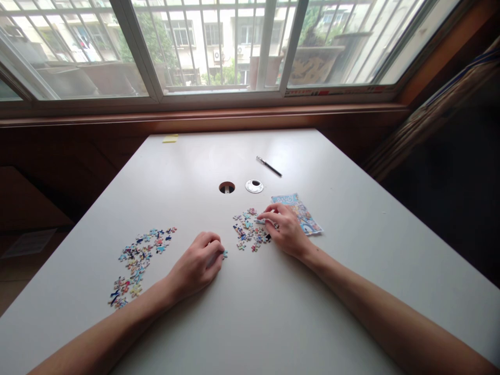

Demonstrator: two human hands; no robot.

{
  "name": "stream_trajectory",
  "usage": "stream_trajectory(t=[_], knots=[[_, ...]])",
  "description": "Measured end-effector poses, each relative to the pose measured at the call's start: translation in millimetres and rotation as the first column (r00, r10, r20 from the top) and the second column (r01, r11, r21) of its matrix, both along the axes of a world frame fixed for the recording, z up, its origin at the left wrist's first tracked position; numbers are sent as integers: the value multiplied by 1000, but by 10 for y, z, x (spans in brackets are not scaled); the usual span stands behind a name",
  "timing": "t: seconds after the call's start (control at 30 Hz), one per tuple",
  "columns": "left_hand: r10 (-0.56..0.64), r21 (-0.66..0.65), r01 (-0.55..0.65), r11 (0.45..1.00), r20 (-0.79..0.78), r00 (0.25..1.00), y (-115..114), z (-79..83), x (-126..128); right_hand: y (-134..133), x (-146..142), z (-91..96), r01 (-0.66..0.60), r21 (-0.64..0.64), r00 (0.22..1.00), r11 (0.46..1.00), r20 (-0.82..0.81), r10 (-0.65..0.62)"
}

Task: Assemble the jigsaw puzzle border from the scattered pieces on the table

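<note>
My left hand (200, 263) rests on the white table (250, 312) with fingers curled, pinching a small blue puzzle piece (224, 254) at its fingertips. My right hand (286, 229) lies over the right edge of a small pile of loose puzzle pieces (247, 232), its thumb and forefinger pinched on a light piece (260, 221). A longer curved spread of colourful puzzle pieces (138, 260) lies to the left, apart from both hands. Beside my right hand sits the puzzle's picture card or bag (307, 216), partly covered by that hand.
A black pen (269, 166) lies further back. A round cable hole (227, 187) and its silver cover (254, 186) sit mid-table. Yellow sticky notes (170, 138) rest at the far edge. A window spans the back; a dark curtain hangs at right.
</note>
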State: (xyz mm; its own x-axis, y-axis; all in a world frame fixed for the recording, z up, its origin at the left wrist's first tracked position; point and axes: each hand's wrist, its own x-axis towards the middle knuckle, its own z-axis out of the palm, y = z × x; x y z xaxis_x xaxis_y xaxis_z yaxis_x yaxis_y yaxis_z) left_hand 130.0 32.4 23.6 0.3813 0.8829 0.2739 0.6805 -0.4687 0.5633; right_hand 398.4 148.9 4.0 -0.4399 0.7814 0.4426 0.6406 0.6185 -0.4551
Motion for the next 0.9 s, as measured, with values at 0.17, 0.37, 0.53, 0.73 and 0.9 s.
stream_trajectory(t=[0.17, 0.37, 0.53, 0.73, 0.9], knots=[[-2, 5, 2, 1000, -4, 1000, 2, -10, 2, 15, 16, -27, -11, -7, 1000, 1000, -21, 11], [4, 4, -4, 1000, -12, 1000, 2, -11, 5, -17, 3, 4, -47, 1, 999, 999, 7, 47], [4, 12, -4, 1000, -10, 1000, 2, -1, 7, -14, -11, -8, 7, -9, 1000, 1000, 17, -7], [8, 22, -8, 1000, -7, 1000, 14, 10, 17, 27, 6, -14, -31, -32, 997, 999, -72, 28], [3, 27, -2, 1000, -9, 1000, 11, 3, 22, 22, -2, 31, -47, -105, 984, 993, -178, 28]])
